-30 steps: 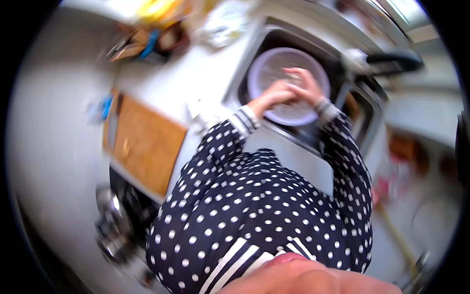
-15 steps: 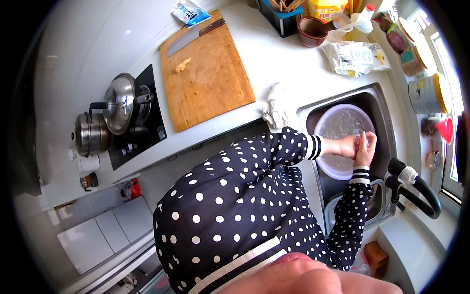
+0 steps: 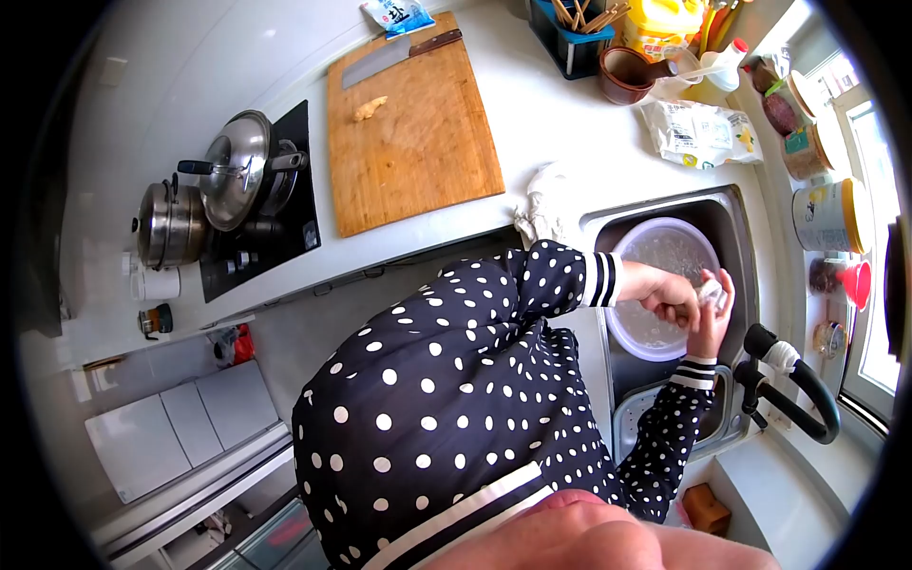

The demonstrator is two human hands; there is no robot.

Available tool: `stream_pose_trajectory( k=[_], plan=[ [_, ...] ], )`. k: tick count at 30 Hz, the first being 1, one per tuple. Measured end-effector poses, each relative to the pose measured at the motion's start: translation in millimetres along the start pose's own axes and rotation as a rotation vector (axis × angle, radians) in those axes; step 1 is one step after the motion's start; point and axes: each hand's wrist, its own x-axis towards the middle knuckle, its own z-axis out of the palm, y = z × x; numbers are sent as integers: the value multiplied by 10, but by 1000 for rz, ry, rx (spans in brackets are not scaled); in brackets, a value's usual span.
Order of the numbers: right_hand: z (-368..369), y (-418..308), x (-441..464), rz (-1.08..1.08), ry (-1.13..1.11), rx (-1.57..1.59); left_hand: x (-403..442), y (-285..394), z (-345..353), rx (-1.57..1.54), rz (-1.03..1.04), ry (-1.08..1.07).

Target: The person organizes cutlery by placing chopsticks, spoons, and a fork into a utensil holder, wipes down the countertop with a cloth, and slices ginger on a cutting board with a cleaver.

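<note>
My two hands meet above a pale lilac basin (image 3: pixel 617 328), which sits in the sink and holds rippling water. In my right hand (image 3: pixel 714 328) is a small whitish piece (image 3: pixel 709 291), its kind unclear, with the fingers curled around it. My left hand (image 3: pixel 668 296) is closed beside that piece, fingers bent and pointing down; what they grip, if anything, is hidden. Black sleeves with white dots and striped cuffs cover both arms.
The steel sink (image 3: pixel 741 228) has a black tap (image 3: pixel 803 380) at its right. A cutting board (image 3: pixel 418 142) bears a cleaver (image 3: pixel 380 65) and ginger (image 3: pixel 370 107). A cloth (image 3: pixel 541 204) lies near the sink, a white package (image 3: pixel 698 135) behind it. Lidded pots (image 3: pixel 233 171) stand on the stove.
My hands have moved slightly apart and lower over the basin. The whitish piece now shows in my right hand, and the left fingers have curled downward. The whole view has shifted a little.
</note>
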Motion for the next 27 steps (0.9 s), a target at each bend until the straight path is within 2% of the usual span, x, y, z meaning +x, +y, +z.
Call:
stream_pose_trajectory(
  k=[1, 3, 8, 12, 15, 19, 24, 27],
  plan=[
    [74, -107, 8, -86, -42, 78, -17, 19, 44, -102, -43, -142],
    [75, -334, -2, -22, -225, 160, -48, 48, 160, -304, -125, -428],
    [114, -226, 45, 32, 5, 69, 62, -90, 225, 114, 35, 94],
    [154, -69, 27, 23, 144, -47, 199, -326, 255, 407, 390, 505],
    [167, 54, 12, -22, 218, -102, 293, -478, 135, 875, 780, 654],
    [253, 143, 12, -66, 398, -139, 294, -511, 243, 915, 567, 1019],
    [244, 253, 23, 74, 666, 121, 143, -516, 175, 1240, 696, 1025],
    [87, 379, -4, 155, 737, 264, 106, -541, 141, 1387, 761, 983]
  ],
)
